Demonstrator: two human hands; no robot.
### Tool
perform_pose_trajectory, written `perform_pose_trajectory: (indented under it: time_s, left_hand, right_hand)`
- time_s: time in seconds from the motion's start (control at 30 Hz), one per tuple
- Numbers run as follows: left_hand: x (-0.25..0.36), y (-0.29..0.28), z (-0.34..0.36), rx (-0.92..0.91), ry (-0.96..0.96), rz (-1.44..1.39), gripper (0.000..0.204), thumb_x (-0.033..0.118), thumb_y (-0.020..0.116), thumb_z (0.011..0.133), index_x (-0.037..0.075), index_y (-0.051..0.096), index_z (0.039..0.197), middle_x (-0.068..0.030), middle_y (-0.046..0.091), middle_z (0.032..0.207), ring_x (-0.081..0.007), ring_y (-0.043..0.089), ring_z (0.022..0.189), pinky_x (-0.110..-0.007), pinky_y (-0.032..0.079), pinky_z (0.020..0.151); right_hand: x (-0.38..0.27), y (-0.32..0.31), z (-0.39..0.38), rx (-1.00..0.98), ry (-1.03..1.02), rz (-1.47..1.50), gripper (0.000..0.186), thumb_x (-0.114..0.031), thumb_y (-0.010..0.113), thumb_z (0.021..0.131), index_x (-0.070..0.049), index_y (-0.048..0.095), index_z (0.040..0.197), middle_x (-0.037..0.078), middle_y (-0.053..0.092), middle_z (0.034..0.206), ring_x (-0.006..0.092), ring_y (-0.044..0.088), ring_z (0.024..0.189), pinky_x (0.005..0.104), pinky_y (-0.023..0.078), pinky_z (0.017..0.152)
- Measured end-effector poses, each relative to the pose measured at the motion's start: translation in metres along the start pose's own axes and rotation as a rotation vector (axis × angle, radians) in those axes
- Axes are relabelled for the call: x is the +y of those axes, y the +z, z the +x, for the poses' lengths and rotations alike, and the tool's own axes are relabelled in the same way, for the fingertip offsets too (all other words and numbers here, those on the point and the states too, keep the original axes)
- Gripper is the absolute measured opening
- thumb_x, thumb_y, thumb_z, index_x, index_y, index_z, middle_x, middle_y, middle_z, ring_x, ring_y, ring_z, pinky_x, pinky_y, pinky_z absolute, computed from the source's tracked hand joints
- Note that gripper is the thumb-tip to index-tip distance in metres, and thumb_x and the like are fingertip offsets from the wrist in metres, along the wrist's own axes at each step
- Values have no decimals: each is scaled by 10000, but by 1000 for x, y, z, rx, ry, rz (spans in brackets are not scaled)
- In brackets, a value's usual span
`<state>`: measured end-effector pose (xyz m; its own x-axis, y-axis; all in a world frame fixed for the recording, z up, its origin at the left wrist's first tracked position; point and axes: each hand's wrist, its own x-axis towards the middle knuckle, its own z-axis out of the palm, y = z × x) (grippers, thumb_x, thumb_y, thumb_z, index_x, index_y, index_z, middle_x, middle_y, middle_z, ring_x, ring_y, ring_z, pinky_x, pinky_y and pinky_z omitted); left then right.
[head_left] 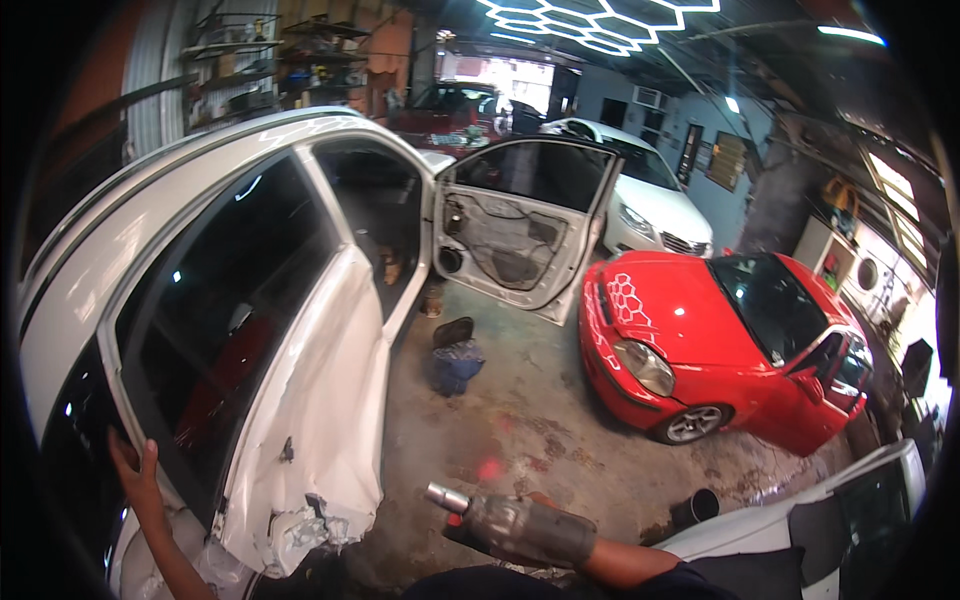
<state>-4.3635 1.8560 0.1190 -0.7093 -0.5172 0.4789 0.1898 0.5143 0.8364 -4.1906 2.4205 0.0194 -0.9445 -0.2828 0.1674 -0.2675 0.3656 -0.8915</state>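
My left hand (140, 465) rests on the frame beside the dark rear window of a white car (90, 290), thumb and fingers apart. Its rear door (310, 390) is badly dented, with torn, crumpled metal at the bottom. The front door (520, 235) stands wide open with its inner trim off, showing bare metal. At bottom centre my right hand (585, 550), mostly hidden behind the tool, holds a dark power tool (505, 525) with a silver tip pointing left toward the dented door.
A red coupe (660, 330) with an open door is at right, a white car (650, 200) behind it. A blue-and-dark bundle (455, 368) lies on the concrete floor (480, 420). A black bucket (695, 508) and detached white panel (870, 500) are at lower right. Shelves (225, 70) line the back left.
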Motion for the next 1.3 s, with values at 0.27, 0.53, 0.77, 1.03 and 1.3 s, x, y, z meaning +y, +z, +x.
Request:
perform_pose_trajectory:
  time_s: [0.27,0.53,0.77,1.03,1.3]
  left_hand:
    - [17,63,-58,-470,-525,-844,453,331,686,929,-2,665,1236,-108,718,1165,-243,685,1062,-348,506,995]
    - [98,125,-191,-296,-540,-928,322,186,670,931,5,671,1197,-76,706,1088,-202,681,987,-359,540,916]
    - [199,228,-327,-691,-169,-568,682,-17,652,885,6,349,1496,-136,531,1391,-222,573,1249,-369,440,1094]
    - [275,344,-405,-910,239,-556,1160,351,767,890,-86,-48,1592,-408,74,1627,-500,117,1553,-479,184,1268]
    - [291,407,-385,-1234,473,-613,1155,326,757,882,35,-69,1636,-369,-76,1661,-523,-104,1543,-548,113,1275]
  right_hand:
    - [11,-55,-69,414,30,-31,485,-77,739,912,-22,585,1368,85,718,1054,183,711,902,354,565,793]
    - [48,-133,-113,663,150,120,162,-112,669,974,-14,658,1103,54,670,874,159,656,767,342,539,737]
    - [29,-172,-171,914,-75,259,331,-138,713,931,-14,577,1206,85,637,995,190,621,727,364,544,739]
    - [30,-198,-225,1098,62,53,341,-146,714,907,-21,576,1192,116,655,1017,225,654,836,394,543,792]
    - [30,-148,-163,1029,201,10,461,-114,757,868,-23,523,1254,113,649,1063,218,654,906,379,537,844]
